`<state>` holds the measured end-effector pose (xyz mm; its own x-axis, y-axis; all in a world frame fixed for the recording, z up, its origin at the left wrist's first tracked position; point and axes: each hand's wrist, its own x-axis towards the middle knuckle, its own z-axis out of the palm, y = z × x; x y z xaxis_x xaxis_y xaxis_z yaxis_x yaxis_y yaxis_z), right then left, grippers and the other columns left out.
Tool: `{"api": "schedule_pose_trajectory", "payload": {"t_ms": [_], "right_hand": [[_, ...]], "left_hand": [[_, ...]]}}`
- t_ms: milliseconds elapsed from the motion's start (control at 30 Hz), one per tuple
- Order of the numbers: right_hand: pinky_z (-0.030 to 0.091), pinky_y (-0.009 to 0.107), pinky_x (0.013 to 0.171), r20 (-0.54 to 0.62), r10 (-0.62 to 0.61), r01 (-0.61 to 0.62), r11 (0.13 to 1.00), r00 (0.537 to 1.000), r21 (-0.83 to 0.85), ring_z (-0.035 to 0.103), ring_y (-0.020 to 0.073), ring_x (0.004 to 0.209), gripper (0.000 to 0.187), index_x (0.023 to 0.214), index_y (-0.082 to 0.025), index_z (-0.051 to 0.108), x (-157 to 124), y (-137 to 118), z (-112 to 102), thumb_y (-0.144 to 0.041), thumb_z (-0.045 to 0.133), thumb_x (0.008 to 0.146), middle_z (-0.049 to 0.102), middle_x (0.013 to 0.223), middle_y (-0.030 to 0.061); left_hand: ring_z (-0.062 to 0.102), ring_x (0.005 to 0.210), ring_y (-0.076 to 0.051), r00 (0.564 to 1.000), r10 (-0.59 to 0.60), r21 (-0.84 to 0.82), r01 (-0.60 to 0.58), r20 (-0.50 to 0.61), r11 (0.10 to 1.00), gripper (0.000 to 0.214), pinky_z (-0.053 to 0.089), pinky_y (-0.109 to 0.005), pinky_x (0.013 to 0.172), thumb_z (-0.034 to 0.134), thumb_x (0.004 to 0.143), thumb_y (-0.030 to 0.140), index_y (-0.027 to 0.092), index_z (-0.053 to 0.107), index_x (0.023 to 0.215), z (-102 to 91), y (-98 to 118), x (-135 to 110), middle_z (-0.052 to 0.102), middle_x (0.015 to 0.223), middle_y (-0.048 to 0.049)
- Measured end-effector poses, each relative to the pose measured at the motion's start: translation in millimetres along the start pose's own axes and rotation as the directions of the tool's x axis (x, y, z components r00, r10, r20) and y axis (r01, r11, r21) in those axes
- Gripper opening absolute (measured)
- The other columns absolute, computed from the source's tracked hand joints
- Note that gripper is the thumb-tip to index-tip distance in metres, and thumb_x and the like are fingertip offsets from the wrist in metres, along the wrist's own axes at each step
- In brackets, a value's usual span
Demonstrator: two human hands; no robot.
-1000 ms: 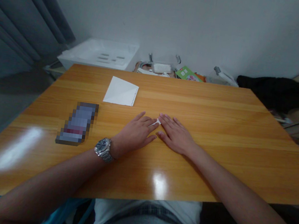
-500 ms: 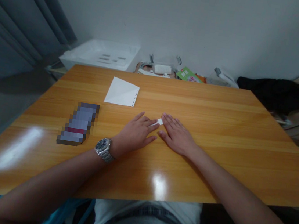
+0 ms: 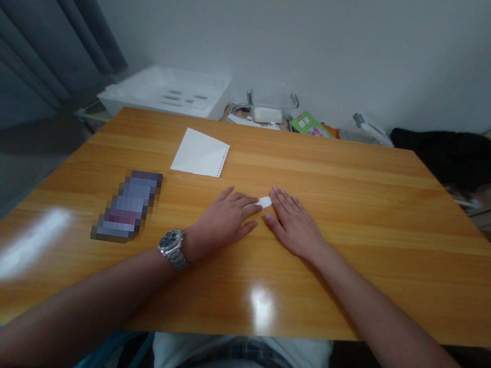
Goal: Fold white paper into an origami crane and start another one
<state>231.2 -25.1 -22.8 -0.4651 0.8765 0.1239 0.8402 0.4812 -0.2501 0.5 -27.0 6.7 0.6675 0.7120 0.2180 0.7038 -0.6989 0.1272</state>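
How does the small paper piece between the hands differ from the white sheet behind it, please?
The sheet is far larger than the piece. The sheet lies untouched; the left hand and right hand meet at the piece. Both are white and flat on the table.

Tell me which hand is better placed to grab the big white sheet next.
Left, probably. The left hand lies flat nearer the white sheet, on its side; the right hand would have to cross over it.
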Motion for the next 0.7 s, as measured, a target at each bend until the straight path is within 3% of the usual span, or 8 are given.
{"api": "schedule_pose_trajectory", "payload": {"t_ms": [200, 333, 467, 700], "right_hand": [[0.035, 0.051, 0.12, -0.156, -0.067, 0.087, 0.988, 0.986, 0.13, 0.042, 0.0269, 0.145, 0.059, 0.153, -0.02, 0.044, -0.7, 6.3, -7.0, -0.052, 0.036, 0.104, 0.048, 0.155, 0.013], [0.045, 0.049, 0.109, -0.19, -0.168, 0.199, 0.967, 0.967, 0.161, 0.056, 0.0277, 0.126, 0.041, 0.133, -0.022, 0.064, -0.5, 11.1, -10.7, -0.044, 0.046, 0.103, 0.063, 0.133, 0.0122], [0.049, 0.045, 0.101, -0.188, -0.221, 0.256, 0.948, 0.957, 0.189, 0.06, 0.026, 0.113, 0.031, 0.12, -0.021, 0.071, 0.5, 12.6, -9.8, -0.037, 0.053, 0.102, 0.068, 0.118, 0.0114], [0.052, 0.043, 0.091, -0.247, -0.268, 0.321, 0.925, 0.931, 0.203, 0.062, 0.0252, 0.102, 0.017, 0.108, -0.019, 0.072, 2.7, 13.4, -6.3, -0.027, 0.061, 0.098, 0.07, 0.109, 0.0111]], "left_hand": [[0.058, 0.117, -0.024, 0.996, 0.091, -0.001, -0.091, -0.01, 0.996, 0.031, 0.036, -0.045, 0.114, 0.049, 0.103, 0.036, 0.019, 0.064, 0.124, -0.1, -6.7, 6.5, 0.066, 0.126, -0.0081], [0.059, 0.108, -0.023, 0.995, 0.102, -0.017, -0.102, -0.01, 0.995, 0.026, 0.044, -0.039, 0.102, 0.05, 0.102, 0.034, 0.019, 0.065, 0.118, -1.3, -9.7, 8.4, 0.067, 0.118, -0.0073], [0.059, 0.102, -0.023, 0.995, 0.097, -0.038, -0.098, -0.014, 0.994, 0.022, 0.045, -0.037, 0.097, 0.052, 0.102, 0.033, 0.019, 0.064, 0.113, -0.4, -11.3, 8.6, 0.068, 0.11, -0.0063], [0.062, 0.096, -0.022, 0.997, 0.083, -0.092, -0.083, -0.003, 0.992, 0.014, 0.047, -0.035, 0.089, 0.054, 0.1, 0.025, 0.018, 0.063, 0.109, 0.0, -13.3, 8.5, 0.068, 0.105, -0.0056]]}}
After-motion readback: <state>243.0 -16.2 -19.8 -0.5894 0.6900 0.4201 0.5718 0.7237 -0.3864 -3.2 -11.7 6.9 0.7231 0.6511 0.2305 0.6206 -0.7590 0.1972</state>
